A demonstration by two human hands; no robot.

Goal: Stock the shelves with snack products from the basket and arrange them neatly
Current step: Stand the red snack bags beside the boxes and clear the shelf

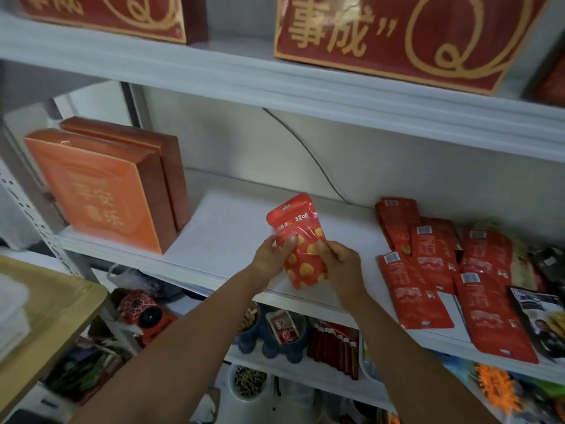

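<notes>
A red snack pouch (301, 237) with yellow spots is held upright over the front edge of the white middle shelf (232, 228). My left hand (272, 254) grips its left side and my right hand (339, 260) pinches its right side, thumbs on the front. Several red flat snack packs (428, 258) lie in overlapping rows on the same shelf to the right. No basket is in view.
Two orange gift boxes (101, 185) stand at the shelf's left end. Large red boxes (394, 35) sit on the shelf above. A dark printed pack (541, 319) lies at the far right. Lower shelves hold jars, red sticks and mixed goods; a tan surface (46, 307) sits at left.
</notes>
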